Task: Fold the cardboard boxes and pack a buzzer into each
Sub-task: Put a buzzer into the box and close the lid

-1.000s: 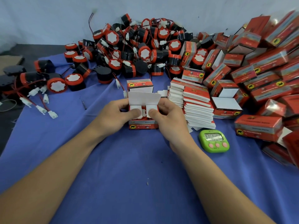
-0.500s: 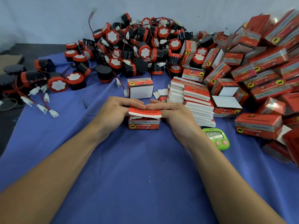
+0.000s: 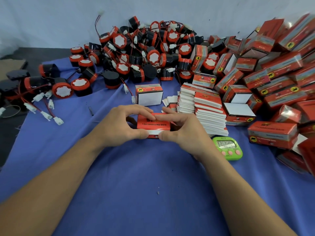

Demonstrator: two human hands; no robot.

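A: Far left first: loose white connectors [image 3: 43, 114] lie on the cloth, and behind them the big pile of buzzers [image 3: 144, 53] is heaped at the back.
B: Red and black, the lot of them. And in the centre?
A: The left hand [image 3: 117, 126] grips the red box [image 3: 154, 124], thumb on the near edge, fingers curled over the top.
B: That box sits on the blue tabletop [image 3: 136, 184], right between both hands, with a strip of white showing along its near edge.
A: Just behind it a folded box [image 3: 149, 95] stands upright, white face towards us.
B: The right hand [image 3: 185, 132] mirrors the left: thumb at the near edge, fingers laid along the top, pinching the same box.
A: Moving right, a stack of flat boxes [image 3: 204, 109] is just beside that hand, and a green timer [image 3: 227, 148] is near the wrist.
B: Far right, a heap of boxes [image 3: 281, 79], tumbled every which way.
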